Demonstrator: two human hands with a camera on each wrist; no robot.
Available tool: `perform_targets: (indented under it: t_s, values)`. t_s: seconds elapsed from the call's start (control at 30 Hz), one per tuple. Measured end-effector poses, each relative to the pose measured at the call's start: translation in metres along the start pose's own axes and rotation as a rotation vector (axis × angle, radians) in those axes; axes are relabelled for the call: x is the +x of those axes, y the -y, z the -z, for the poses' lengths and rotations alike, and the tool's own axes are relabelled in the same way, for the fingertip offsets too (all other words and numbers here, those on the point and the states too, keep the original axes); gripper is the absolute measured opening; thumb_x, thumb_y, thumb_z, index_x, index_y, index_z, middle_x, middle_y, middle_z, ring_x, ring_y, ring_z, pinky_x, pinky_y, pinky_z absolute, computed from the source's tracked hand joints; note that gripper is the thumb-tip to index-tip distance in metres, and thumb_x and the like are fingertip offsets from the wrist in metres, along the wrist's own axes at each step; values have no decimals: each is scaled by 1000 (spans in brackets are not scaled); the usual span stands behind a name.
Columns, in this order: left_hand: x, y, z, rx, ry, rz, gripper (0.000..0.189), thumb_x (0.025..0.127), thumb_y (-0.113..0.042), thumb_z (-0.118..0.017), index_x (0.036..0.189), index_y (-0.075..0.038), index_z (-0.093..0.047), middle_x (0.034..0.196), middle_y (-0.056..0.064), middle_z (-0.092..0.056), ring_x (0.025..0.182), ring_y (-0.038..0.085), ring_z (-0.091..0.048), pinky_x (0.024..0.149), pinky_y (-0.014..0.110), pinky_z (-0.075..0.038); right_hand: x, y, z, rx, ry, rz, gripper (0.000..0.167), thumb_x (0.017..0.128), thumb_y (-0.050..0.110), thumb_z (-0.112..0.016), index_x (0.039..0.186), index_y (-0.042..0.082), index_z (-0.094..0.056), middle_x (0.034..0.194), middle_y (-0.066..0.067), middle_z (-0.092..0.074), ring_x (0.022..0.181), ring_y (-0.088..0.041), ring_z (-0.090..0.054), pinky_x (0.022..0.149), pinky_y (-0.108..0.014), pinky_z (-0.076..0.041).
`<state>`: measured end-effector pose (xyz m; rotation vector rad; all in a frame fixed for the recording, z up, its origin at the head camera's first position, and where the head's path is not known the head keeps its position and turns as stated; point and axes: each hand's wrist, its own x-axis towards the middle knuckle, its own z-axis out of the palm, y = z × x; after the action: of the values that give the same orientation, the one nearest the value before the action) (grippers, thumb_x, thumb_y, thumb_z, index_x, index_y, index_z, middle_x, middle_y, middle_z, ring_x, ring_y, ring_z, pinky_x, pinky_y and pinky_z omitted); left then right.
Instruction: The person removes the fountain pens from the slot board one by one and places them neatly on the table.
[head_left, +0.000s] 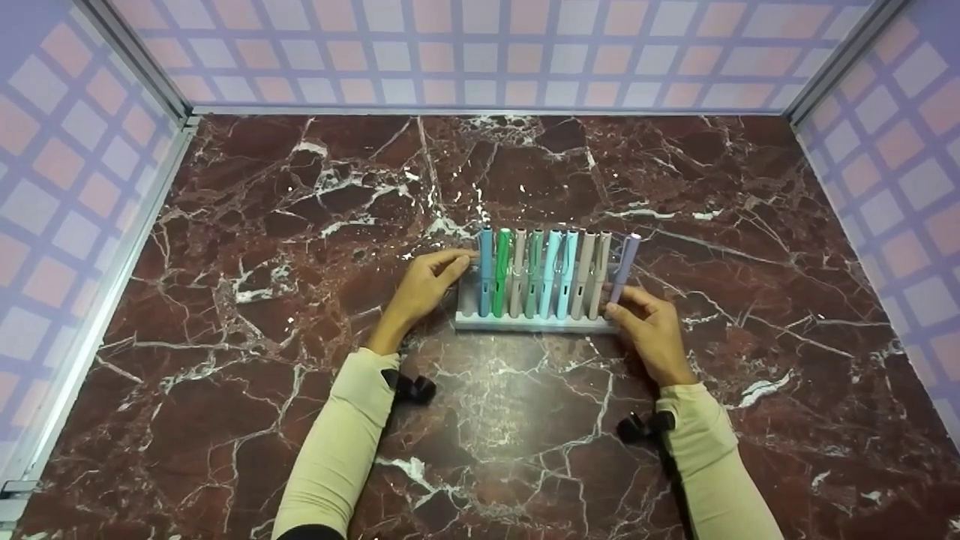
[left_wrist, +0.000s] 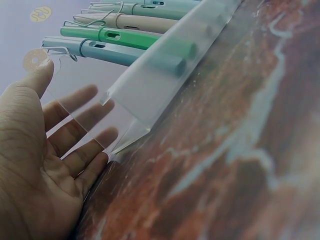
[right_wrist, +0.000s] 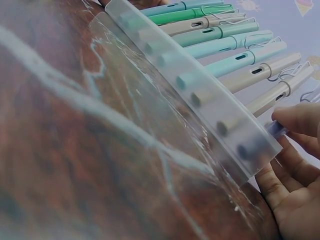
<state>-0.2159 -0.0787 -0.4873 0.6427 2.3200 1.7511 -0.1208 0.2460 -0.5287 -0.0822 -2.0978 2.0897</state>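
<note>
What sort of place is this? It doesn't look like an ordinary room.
Probably a booth set up for filming handwork, though I can't be sure: checked panels stand along three sides of a marble-patterned tabletop, and the person has wrist-worn black devices that look like small cameras.

A row of 9 pens (head_left: pixel 563 277) in a stand (head_left: pixel 536 324), flanked by left hand (head_left: pixel 426 283) and right hand (head_left: pixel 654 331), bars the middle; free passage lies behind.
</note>
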Motion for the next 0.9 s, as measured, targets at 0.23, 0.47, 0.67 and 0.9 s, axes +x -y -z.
perform_targets:
  t_s: [0.23, 0.47, 0.67, 0.9]
  values:
    - [2, 4, -1, 13, -2, -18, 29, 104, -12, -54, 123, 6, -66, 124, 22, -68, 120, 35, -62, 110, 42, -44, 0, 0, 0, 43, -49, 14, 31, 88, -16, -61, 119, -19, -61, 101, -19, -72, 81, -17, -70, 73, -23, -58]
    - [11, 37, -3, 17, -21, -28, 29, 104, -15, -54, 124, 2, -67, 125, 19, -69, 120, 34, -63, 110, 44, -43, 0, -1, 0, 171, -128, -10, 36, 88, -20, -56, 123, -20, -52, 94, -14, -70, 79, -21, -71, 70, -28, -61]
    - [12, 41, -2, 2, -23, -40, 29, 103, -20, -56, 122, -3, -70, 122, 14, -71, 118, 28, -64, 107, 41, -46, 0, 1, 2, 228, -192, 2, 34, 89, -19, -55, 123, -22, -51, 93, -19, -70, 79, -23, -72, 67, -27, -61]
    - [12, 41, -3, 21, -19, -41, 31, 103, -24, -56, 122, -5, -71, 120, 11, -72, 116, 25, -65, 106, 39, -46, 1, 1, 7, 272, -287, -36, 24, 94, -9, -59, 114, -23, -54, 90, -20, -71, 74, -25, -73, 60, -27, -60]
